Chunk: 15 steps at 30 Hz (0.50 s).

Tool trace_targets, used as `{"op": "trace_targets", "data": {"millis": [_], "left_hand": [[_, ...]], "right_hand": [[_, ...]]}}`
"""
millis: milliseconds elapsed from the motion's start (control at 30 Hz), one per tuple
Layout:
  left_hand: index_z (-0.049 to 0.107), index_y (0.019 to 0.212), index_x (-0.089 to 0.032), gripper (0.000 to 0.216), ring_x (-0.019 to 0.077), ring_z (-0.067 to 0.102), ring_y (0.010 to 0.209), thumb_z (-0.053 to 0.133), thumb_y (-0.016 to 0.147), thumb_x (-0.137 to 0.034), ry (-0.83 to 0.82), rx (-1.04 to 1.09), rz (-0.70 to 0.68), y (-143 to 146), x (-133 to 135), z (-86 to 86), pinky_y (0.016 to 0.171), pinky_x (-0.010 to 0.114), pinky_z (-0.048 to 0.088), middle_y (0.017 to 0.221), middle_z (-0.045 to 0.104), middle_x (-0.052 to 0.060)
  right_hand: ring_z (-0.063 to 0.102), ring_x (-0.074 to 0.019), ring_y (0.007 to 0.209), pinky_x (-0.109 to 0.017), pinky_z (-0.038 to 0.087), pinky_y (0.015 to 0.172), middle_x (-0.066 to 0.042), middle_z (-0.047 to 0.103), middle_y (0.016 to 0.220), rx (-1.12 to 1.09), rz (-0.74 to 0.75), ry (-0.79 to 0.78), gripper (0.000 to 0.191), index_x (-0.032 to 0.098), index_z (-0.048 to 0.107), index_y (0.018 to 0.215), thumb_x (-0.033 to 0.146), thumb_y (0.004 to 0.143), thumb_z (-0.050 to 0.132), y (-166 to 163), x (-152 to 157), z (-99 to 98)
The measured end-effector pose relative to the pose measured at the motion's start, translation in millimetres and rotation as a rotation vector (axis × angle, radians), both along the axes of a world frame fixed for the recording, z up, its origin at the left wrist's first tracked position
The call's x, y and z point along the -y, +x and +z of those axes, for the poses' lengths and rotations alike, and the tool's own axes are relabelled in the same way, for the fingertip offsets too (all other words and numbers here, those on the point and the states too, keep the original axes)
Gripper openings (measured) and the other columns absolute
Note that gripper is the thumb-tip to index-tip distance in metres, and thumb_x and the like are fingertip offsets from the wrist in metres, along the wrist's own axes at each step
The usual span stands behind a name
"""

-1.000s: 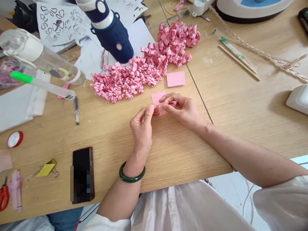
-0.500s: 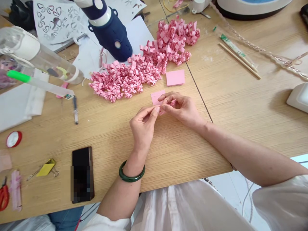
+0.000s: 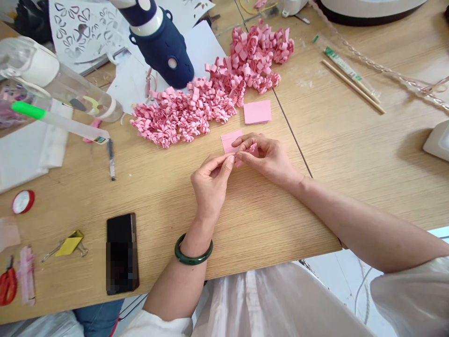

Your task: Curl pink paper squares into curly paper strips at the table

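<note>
My left hand pinches one end of a small pink paper strip between thumb and forefinger. Closed on the same strip from the other side is my right hand, its fingertips meeting those of the left; the fingers hide most of the piece. Flat on the table just behind the hands lies a pink paper sheet, partly covered by them. Farther back is a stack of pink paper slips. A long heap of curled pink paper flowers stretches beyond, toward the back.
A dark blue bottle stands behind the heap. To the left are a clear bottle, a green-capped tube, a pen, red tape, a phone, a binder clip and scissors. Wooden chopsticks lie right.
The view has shifted slightly, so everything sits a little farther right. Both hands keep their pinch on the paper strip with hardly any visible movement.
</note>
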<state>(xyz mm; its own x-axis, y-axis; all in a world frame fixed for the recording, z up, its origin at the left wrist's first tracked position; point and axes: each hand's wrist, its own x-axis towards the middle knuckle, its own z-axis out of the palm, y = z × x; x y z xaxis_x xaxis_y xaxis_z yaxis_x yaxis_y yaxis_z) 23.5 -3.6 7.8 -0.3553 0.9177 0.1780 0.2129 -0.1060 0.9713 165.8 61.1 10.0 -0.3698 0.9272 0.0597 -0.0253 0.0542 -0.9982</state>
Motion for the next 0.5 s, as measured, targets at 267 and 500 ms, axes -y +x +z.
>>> {"op": "trace_targets", "data": {"millis": [267,500], "left_hand": [[0.082,0.09,-0.023,0.013,0.0156,0.071,0.085,0.074,0.087,-0.032,-0.012,0.003,-0.004,-0.2,-0.3,-0.2,0.084,0.028,0.057,0.089,0.078,0.003],[0.082,0.087,-0.022,0.01,0.0149,0.071,0.082,0.076,0.085,-0.03,-0.007,0.023,0.0,-1.8,-1.0,-2.2,0.083,0.028,0.057,0.086,0.077,0.002]], "right_hand": [[0.068,-0.0216,0.103,-0.037,0.056,0.094,-0.007,0.073,0.108,0.026,-0.005,0.007,0.009,0.019,0.067,0.075,0.019,0.083,0.072,-0.2,0.8,1.4],[0.068,-0.0206,0.098,-0.037,0.056,0.091,-0.007,0.073,0.107,0.032,-0.001,0.018,0.011,0.019,0.067,0.074,0.018,0.083,0.071,-0.6,0.6,1.6]]}}
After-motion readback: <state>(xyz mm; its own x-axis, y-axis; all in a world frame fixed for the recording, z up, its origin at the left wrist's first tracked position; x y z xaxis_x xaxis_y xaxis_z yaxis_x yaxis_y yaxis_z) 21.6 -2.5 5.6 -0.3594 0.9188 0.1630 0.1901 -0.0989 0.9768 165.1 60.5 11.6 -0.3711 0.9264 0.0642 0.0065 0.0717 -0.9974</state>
